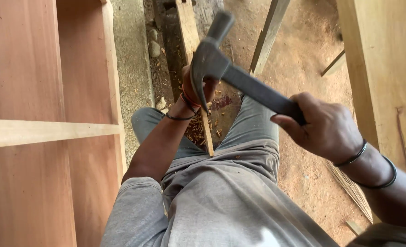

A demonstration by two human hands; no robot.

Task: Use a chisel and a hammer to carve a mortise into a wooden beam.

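Seen from the head camera, looking down: a person in grey trousers and a grey shirt works a thin wooden strip (194, 50) with a dark claw hammer (221, 68). The right hand (324, 130) grips the end of the hammer's handle, fingers curled tightly round it, with the head raised above the strip and the claw pointing down. The left hand (198, 89) holds the strip about halfway along, fingers wrapped round it and partly hidden behind the hammer head. The strip runs upright between the person's knees, its lower end near the lap. Wood shavings (203, 130) lie on the dirt floor (303, 55) beneath it. A reddish plywood cabinet (29, 91) with a pale crosspiece stands to the left; a pale timber beam (385, 68) rises on the right
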